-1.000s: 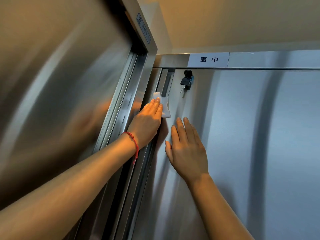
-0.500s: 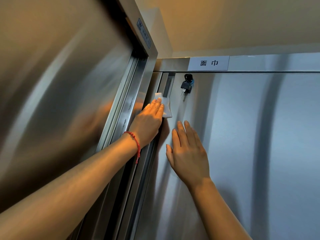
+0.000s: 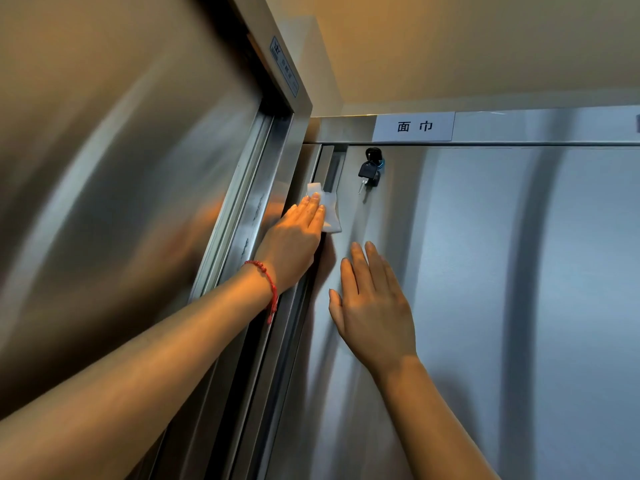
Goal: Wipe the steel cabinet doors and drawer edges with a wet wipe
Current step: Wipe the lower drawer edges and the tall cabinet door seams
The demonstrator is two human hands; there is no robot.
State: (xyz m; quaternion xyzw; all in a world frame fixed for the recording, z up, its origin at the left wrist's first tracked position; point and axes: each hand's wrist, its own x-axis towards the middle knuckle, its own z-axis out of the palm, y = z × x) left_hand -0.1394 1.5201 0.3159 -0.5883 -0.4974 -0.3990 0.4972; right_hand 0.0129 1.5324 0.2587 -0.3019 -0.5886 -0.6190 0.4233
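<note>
A white wet wipe [image 3: 329, 211] lies against the left edge of the steel cabinet door [image 3: 485, 271], just below its recessed handle slot [image 3: 333, 168]. My left hand [image 3: 294, 237], with a red bracelet at the wrist, presses the wipe flat with straight fingers. Flat on the door panel, a little lower and to the right, rests my right hand [image 3: 372, 306], fingers straight and pointing up, holding nothing.
A black key [image 3: 369, 171] hangs from the lock near the door's top left. Above it is a white label [image 3: 414, 126] on the top rail. A second steel door [image 3: 121, 202] and its frame [image 3: 263, 209] stand at the left. The ceiling is close above.
Both hands have stayed almost where they were on the door. The left hand and wipe shifted very slightly along the door's edge; the view moved a little.
</note>
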